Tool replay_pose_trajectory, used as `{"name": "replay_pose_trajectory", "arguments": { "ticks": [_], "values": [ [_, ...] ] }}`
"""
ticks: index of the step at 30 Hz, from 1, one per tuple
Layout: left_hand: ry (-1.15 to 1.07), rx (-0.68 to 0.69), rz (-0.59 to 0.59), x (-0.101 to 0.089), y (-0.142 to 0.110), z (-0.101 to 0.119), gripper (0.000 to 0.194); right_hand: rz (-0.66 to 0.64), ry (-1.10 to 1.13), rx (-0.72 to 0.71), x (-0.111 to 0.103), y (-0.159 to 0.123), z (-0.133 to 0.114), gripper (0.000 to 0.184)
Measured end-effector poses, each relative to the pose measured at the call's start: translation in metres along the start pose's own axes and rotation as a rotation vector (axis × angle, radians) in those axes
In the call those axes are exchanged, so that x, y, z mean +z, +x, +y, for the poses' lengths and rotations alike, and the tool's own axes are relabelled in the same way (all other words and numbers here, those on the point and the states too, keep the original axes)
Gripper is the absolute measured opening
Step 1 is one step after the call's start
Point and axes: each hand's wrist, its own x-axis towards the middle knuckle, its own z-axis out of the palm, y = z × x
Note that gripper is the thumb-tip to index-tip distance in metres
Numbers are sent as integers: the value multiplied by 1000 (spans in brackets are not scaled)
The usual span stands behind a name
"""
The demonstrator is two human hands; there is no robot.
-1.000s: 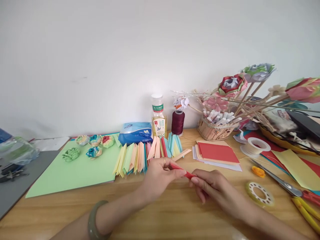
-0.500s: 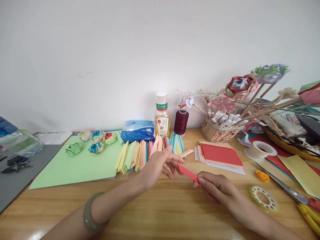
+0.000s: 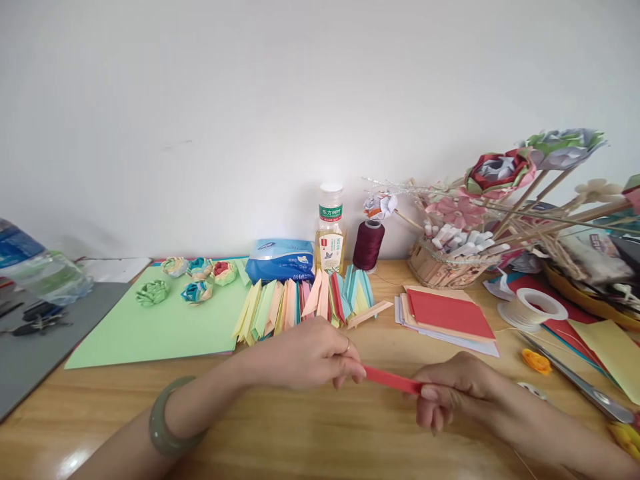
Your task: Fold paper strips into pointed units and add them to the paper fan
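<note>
A narrow folded strip of red paper (image 3: 393,379) is stretched between my two hands above the wooden table. My left hand (image 3: 320,357) pinches its left end between thumb and fingers. At the strip's right end, the thumb and curled fingers of my right hand (image 3: 453,393) grip it. Just beyond my left hand stands a row of folded paper pieces (image 3: 280,308) in several colours. A single peach folded strip (image 3: 370,314) lies at the row's right end. Behind my right hand is a stack of red, peach and white paper (image 3: 450,313).
Several paper rosettes (image 3: 153,293) sit on a green sheet (image 3: 165,333) at left. A blue tissue pack (image 3: 281,260), a bottle (image 3: 331,230) and a maroon thread spool (image 3: 369,245) line the wall. Scissors (image 3: 583,383), a white spool (image 3: 535,308) and a flower basket (image 3: 450,265) are at right.
My left hand let go of the red strip, opened its fingers, then pinched its left end again. My right hand kept hold. Both hands moved slightly lower, and the right hand shifted right.
</note>
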Motion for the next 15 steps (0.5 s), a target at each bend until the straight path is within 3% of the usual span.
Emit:
{"name": "replay_pose_trajectory", "arguments": {
  "ticks": [3,7,13,15],
  "values": [
    [86,124,-71,-6,-4,3,28,-21,-62,-20,-3,-5,-7,45],
    [205,246,-39,-6,-5,4,26,11,-168,-37,-4,-7,-14,47],
    [272,294,16,-12,-8,13,28,32,-150,-20,-13,-11,-12,43],
    [284,293,41,-21,-14,15,35,114,-112,9,-23,-17,-3,40]
  ]
}}
